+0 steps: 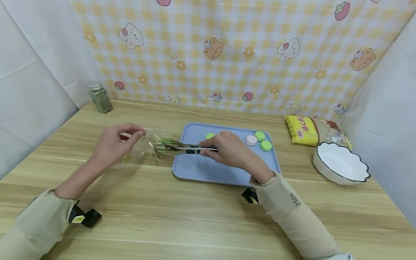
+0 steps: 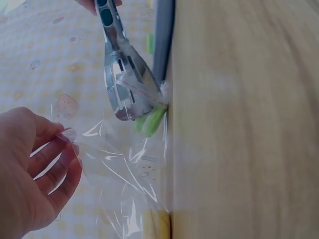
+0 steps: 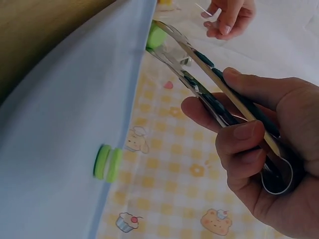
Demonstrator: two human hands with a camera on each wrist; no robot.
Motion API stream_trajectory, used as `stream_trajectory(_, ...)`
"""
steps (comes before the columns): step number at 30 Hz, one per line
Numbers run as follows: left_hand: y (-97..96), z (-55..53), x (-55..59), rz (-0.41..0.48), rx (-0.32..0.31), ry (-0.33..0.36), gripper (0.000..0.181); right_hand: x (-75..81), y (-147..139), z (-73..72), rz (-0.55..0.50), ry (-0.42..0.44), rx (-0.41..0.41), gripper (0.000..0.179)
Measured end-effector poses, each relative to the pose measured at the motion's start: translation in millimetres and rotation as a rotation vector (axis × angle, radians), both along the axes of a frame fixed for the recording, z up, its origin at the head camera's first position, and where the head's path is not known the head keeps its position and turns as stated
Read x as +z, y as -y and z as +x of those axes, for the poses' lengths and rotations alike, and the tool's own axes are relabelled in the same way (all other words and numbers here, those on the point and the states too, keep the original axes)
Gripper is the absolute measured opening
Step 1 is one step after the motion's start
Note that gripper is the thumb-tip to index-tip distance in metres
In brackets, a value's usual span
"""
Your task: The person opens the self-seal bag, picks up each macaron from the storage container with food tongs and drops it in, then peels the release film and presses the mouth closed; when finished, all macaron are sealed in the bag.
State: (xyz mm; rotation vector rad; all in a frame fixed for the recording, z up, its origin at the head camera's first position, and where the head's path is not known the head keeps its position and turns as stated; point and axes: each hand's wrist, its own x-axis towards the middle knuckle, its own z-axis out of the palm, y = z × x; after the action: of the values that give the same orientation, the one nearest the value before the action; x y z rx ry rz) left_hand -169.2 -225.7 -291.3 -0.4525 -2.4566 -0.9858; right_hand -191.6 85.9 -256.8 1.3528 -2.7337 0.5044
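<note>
My left hand (image 1: 112,144) pinches the edge of a clear plastic bag (image 2: 119,164) between thumb and fingertips, on the left of the blue tray (image 1: 208,171). Something yellow (image 2: 157,224) shows at the bag's far end in the left wrist view. My right hand (image 1: 229,150) grips metal tongs (image 3: 204,74) with dark inlays on the handles, reaching left over the tray's edge. Between the tongs' tips sits a green macaron (image 3: 156,36), overlapped by the bag's mouth in the left wrist view. Another green macaron (image 3: 107,163) stands on the tray, partly behind my right hand in the head view.
A pale pink macaron (image 1: 251,140) and two green macarons (image 1: 265,145) lie at the tray's right. Beyond are a yellow pasta package (image 1: 303,130) and a white scalloped bowl (image 1: 339,162). A jar of dried herbs (image 1: 100,98) stands back left, near the patterned curtain (image 1: 195,72).
</note>
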Motion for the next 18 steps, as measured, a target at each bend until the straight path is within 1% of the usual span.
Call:
stream_trajectory(2,0.5,0.5,1.6,0.022,0.005,0.040,0.015,2.1,-0.7,1.2,0.009,-0.005,0.004,0.026)
stream_trajectory(5,0.8,1.2,2.7,0.030,-0.005,0.099,0.017,7.1,-4.3,3.1,0.022,-0.016,0.002,0.026)
stream_trajectory(7,0.8,1.7,3.0,0.035,-0.011,0.132,0.017,10.6,-7.6,4.0,0.012,-0.016,-0.010,0.026)
stream_trajectory(11,0.9,2.7,3.8,0.041,-0.027,0.186,0.018,15.3,-12.4,4.8,-0.041,0.009,-0.037,0.025)
stream_trajectory(16,1.8,4.2,5.1,0.057,-0.067,0.267,0.020,12.9,-11.0,3.1,-0.087,0.036,-0.051,0.027)
stream_trajectory(18,2.0,4.6,5.1,0.063,-0.077,0.274,0.021,9.9,-8.9,2.1,-0.106,0.046,-0.046,0.027)
